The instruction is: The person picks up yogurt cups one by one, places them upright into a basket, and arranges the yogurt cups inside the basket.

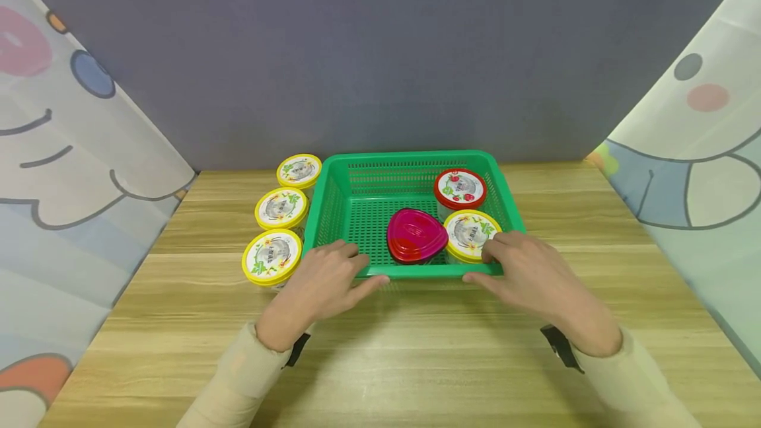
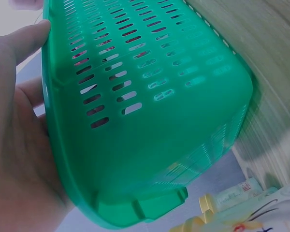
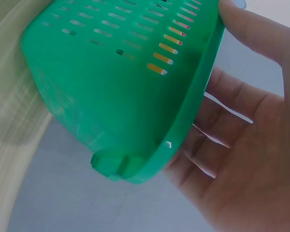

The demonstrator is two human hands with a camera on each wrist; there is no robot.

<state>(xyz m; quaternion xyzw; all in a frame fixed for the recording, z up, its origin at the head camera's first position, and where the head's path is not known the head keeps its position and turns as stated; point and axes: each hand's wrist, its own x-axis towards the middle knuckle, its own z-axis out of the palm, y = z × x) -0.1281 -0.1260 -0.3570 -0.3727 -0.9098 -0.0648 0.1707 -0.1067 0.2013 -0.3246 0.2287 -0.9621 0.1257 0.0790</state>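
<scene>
A green plastic basket (image 1: 410,271) with slotted walls stands on the table, close to the grey panel. At its front left corner, my left hand (image 1: 329,279) grips the rim, fingers over the inside and thumb on the outer side. My right hand (image 1: 529,276) holds the rim likewise at the front right corner, beside a yellow-lidded tub (image 1: 471,236) in the basket. Behind that tub is a red-lidded one (image 1: 460,188). A rounded-triangular container with a magenta lid (image 1: 416,235) lies near the basket's middle. Both wrist views show the basket's outer wall (image 2: 150,154) and thumbs on its rim.
Several yellow-lidded tubs line the basket's left side: a far one (image 1: 299,170), a middle one (image 1: 281,207) and a near one (image 1: 271,256). The wooden table (image 1: 404,362) ends at a grey panel (image 1: 380,65). Cartoon-printed curtains (image 1: 77,150) flank it.
</scene>
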